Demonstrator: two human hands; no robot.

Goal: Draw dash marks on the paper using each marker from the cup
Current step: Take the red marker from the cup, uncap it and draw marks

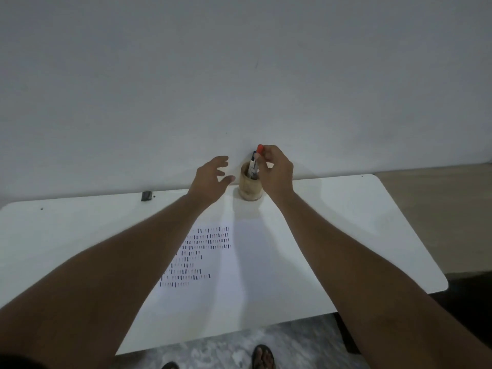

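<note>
Red-capped marker (258,153) pinched by right hand (275,173) above cup (249,189).

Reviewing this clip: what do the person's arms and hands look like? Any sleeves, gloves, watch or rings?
Both forearms are bare along all of their visible length: no sleeves in view. The left hand and right hand wear no gloves, and no watch or bracelet shows at either wrist. No rings are visible, though the dim, soft picture could hide a thin one.
</note>
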